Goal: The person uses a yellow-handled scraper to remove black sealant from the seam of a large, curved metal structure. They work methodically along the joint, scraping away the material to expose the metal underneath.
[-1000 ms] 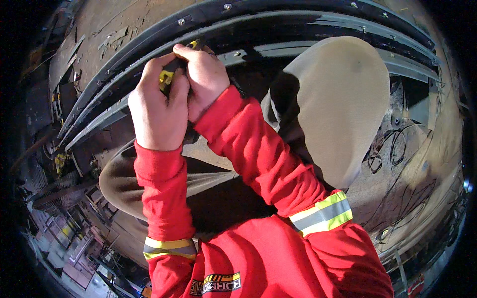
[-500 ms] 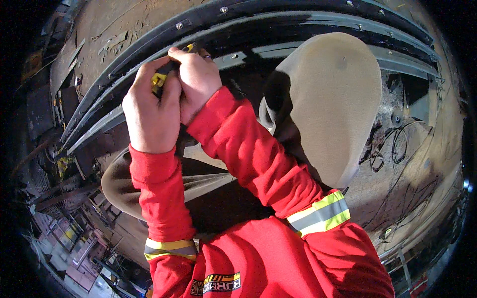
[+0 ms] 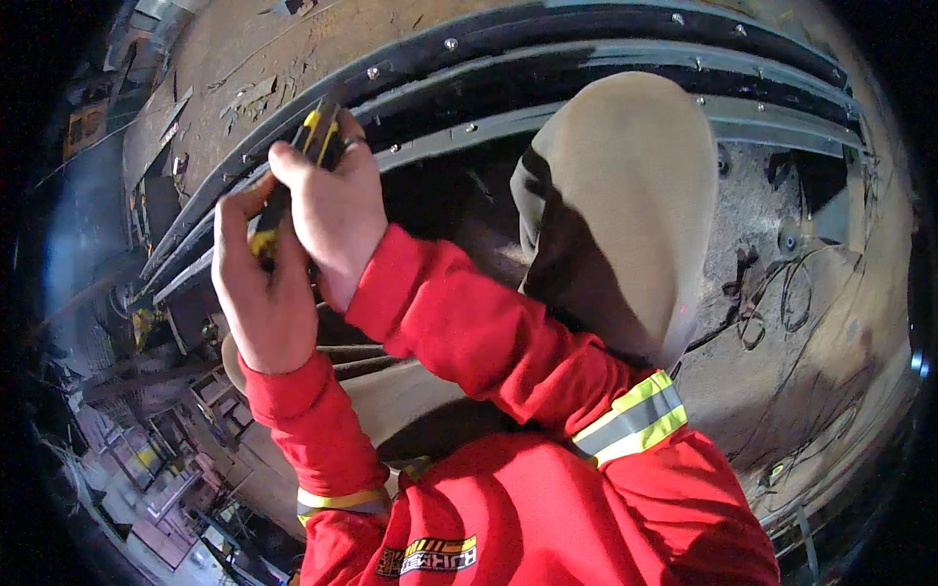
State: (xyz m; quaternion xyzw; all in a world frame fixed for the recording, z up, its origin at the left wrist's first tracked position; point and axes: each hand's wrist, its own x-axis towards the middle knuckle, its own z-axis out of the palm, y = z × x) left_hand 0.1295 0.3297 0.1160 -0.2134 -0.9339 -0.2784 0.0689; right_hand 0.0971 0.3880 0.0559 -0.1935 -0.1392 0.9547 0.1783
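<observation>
Both my hands are raised in red sleeves and close together on a black and yellow hand tool (image 3: 315, 135). My right hand (image 3: 332, 210) grips its upper part. My left hand (image 3: 262, 283) holds the lower end of the handle. The tool's tip points up at a curved dark metal rail (image 3: 547, 73) with bolts along it. Which kind of tool it is I cannot tell.
A large beige rounded shape (image 3: 635, 186) sits to the right of my hands. Rusty metal surface with loose cables (image 3: 782, 293) lies at the right. A cluttered workshop floor (image 3: 147, 469) shows at the lower left.
Both hands have shifted with the tool along the curved rail, and more of the tool's black and yellow upper part shows above my right hand.
</observation>
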